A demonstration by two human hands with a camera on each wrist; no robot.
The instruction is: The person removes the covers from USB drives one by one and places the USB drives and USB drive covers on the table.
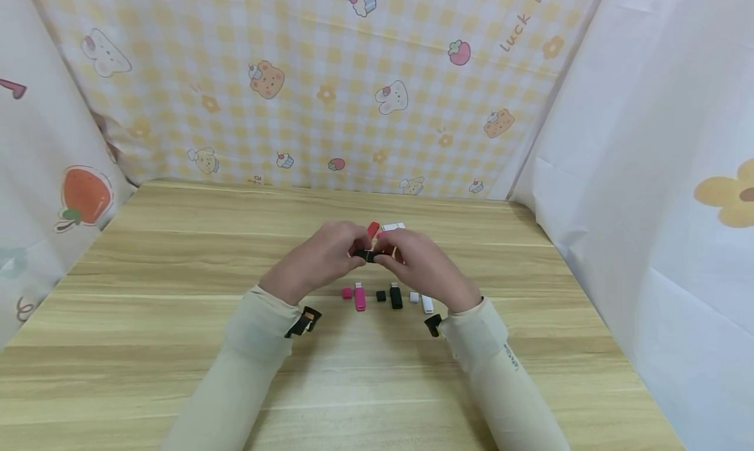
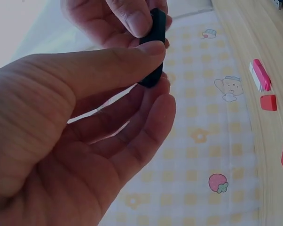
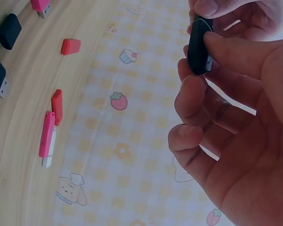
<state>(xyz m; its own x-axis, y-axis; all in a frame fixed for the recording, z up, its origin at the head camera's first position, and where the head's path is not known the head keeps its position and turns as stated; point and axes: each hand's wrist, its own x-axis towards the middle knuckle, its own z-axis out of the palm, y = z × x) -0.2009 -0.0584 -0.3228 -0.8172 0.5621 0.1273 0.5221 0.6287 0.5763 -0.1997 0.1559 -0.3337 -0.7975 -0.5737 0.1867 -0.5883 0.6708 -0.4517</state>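
Our left grip (image 1: 323,254) and right grip (image 1: 419,261) pinch 1 black oblong plastic stick (image 1: 368,256) between them; nearer us than both, 1 uncapped pink USB stick (image 1: 360,298) lies on the wood-grain worktop (image 1: 365,385).

- My L sleeve (image 1: 220,379): long, cream, w/ a wide cuff (image 1: 262,320) at the wrist.
- My R sleeve (image 1: 509,392): same cream, matching wide cuff (image 1: 476,330), plus small dk lettering (image 1: 510,357) running along the forearm nr the cuff, too tiny to read.
- L wrist: angular blk device (image 1: 297,326), w/ small orange patch (image 1: 309,313).
- R wrist: blk device (image 1: 433,325) too.
- L hand (image 1: 321,258) & R hand (image 1: 421,261): bare.
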